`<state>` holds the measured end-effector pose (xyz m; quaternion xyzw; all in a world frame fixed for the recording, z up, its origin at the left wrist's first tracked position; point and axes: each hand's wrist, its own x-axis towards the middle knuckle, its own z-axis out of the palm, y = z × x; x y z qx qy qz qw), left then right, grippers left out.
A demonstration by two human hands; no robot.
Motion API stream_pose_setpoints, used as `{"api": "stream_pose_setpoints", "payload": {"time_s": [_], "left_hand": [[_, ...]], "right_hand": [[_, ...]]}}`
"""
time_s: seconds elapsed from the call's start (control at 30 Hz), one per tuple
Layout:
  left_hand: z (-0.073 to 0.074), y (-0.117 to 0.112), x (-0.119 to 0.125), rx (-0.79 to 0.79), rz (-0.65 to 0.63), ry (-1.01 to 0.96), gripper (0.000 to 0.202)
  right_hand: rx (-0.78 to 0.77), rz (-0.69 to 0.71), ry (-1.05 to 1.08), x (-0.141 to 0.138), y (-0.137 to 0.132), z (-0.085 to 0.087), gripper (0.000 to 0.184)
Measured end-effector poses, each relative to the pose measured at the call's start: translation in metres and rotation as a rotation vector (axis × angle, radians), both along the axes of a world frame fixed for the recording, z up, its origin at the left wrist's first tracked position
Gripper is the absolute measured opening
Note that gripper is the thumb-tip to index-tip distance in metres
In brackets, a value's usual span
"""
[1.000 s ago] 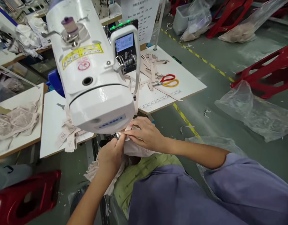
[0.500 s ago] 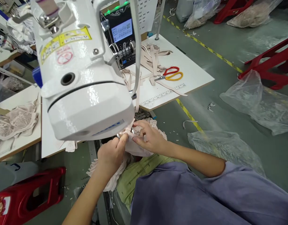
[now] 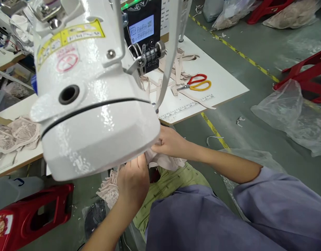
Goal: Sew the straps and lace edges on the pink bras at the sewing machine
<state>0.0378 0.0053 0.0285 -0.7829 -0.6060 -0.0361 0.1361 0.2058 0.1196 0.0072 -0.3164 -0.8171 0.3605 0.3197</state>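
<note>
A big white sewing machine head (image 3: 92, 101) fills the upper left and hides the needle area. Under its front edge my left hand (image 3: 133, 181) is closed on a pale pink lace garment (image 3: 109, 190) that hangs down over my lap. My right hand (image 3: 172, 142) reaches in from the right, fingers pressed onto the same pink fabric (image 3: 165, 161) just below the machine. The fingertips of both hands are partly hidden by the machine head.
Behind the machine a white table (image 3: 228, 87) carries red and yellow scissors (image 3: 198, 83) and several beige straps (image 3: 176, 66). Lace pieces (image 3: 16, 134) lie at left. A red stool (image 3: 32, 212) stands lower left, clear plastic bags (image 3: 288, 111) lie on the floor at right.
The view has moved closer, so the machine head now covers more of both hands. My hands stay on the pink fabric, shifted slightly further under the machine.
</note>
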Motion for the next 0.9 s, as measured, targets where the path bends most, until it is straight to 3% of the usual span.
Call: {"api": "stream_pose_setpoints", "payload": {"time_s": [0.47, 0.73, 0.9], "left_hand": [[-0.008, -0.004, 0.000, 0.087, 0.023, 0.053, 0.034], [-0.006, -0.002, 0.001, 0.095, 0.043, -0.019, 0.022], [-0.007, -0.002, 0.002, 0.087, 0.038, -0.084, 0.021]], "right_hand": [[-0.087, 0.077, -0.003, -0.002, 0.018, 0.004, 0.026], [-0.132, 0.118, 0.016, -0.001, 0.018, 0.012, 0.032], [-0.182, 0.129, 0.064, 0.003, 0.018, 0.007, 0.030]]}}
